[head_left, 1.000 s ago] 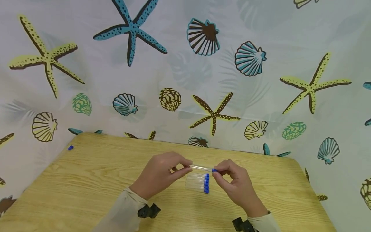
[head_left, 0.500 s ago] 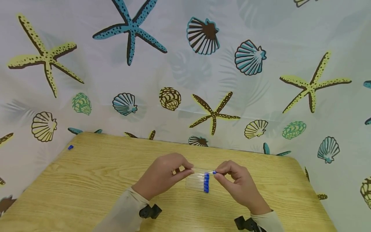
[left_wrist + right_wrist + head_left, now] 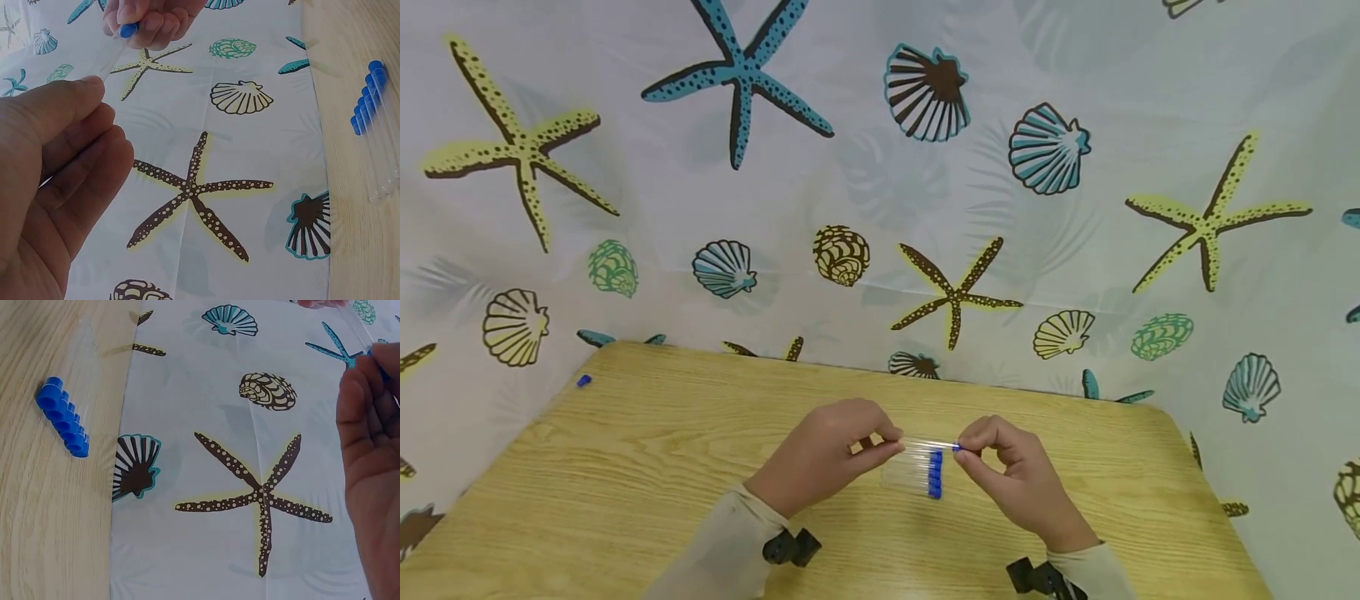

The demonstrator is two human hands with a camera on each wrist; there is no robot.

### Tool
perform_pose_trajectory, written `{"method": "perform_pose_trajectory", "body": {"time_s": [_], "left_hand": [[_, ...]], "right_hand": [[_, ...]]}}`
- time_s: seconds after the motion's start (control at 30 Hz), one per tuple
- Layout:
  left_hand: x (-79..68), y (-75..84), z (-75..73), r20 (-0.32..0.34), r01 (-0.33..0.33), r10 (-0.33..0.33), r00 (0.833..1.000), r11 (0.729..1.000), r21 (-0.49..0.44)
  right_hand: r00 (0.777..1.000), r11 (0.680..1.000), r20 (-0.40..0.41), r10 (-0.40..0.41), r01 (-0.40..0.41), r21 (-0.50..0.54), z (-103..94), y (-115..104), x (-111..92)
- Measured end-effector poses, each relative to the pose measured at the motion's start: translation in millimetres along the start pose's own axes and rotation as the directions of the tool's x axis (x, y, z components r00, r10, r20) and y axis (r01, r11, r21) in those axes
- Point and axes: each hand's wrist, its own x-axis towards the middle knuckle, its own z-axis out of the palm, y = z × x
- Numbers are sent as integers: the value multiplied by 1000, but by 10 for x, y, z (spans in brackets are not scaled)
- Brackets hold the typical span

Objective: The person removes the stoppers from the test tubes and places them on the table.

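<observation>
A clear test tube with a blue cap is held level between both hands, just above the table. My left hand pinches its clear end between thumb and fingers. At the other end, my right hand pinches the blue cap, which the fingers partly cover. Below and nearer me, several capped test tubes lie side by side in a row, their blue caps toward the right. In the left wrist view the same row of tubes shows at the right edge.
A loose blue cap lies at the far left corner of the wooden table. Behind the table hangs a pale cloth printed with starfish and shells. Black wrist cameras sit on both sleeves.
Both hands have come slightly nearer with the tube, which now appears closer to the row. Each hand keeps its pinch. The row and the loose cap have not moved.
</observation>
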Motion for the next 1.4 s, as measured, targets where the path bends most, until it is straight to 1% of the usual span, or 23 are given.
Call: {"method": "perform_pose_trajectory", "body": {"time_s": [0.1,0.17,0.33,0.5,0.6,0.73,0.8,0.87,0.97,1.07,1.13,1.23,1.4], "left_hand": [[9,11,0,-2,-16,16,1000,1000,9],[8,11,-7,-4,-15,15,1000,1000,-3],[-6,-5,-39,3,-5,5,1000,999,-36],[-9,-14,-40,18,15,-15,1000,999,-31],[1,-15,-17,16,4,-4,1000,1000,-11],[8,-16,21,4,-10,9,1000,999,53],[0,-20,36,1,-2,2,1000,997,82],[-5,-29,40,-2,9,-9,1000,996,90],[-16,-49,29,-6,20,-19,1000,996,83],[-21,-58,2,-6,25,-25,1000,998,59],[-21,-54,-10,-5,25,-25,1000,998,51],[-18,-49,11,5,14,-15,1000,998,55],[-18,-37,57,10,-1,0,1000,994,107]], "right_hand": [[999,999,-28,-37,36,-33,14,4,7],[999,999,-19,-50,49,-16,13,1,9],[999,999,39,-9,7,53,-11,-9,1],[998,998,63,1,-6,66,-20,9,-8],[999,1000,39,-7,7,9,-15,45,-15],[999,993,-37,-38,33,-113,35,70,-13],[997,987,-62,-52,42,-154,65,57,-5],[996,982,-65,-56,43,-184,75,36,7],[999,982,-31,-18,11,-191,53,-3,14],[999,989,24,24,-20,-149,10,-28,10],[998,994,54,28,-22,-109,-10,-23,2],[999,995,48,4,1,-95,-12,-1,-9],[999,977,-12,-48,45,-211,20,10,-13]]}}
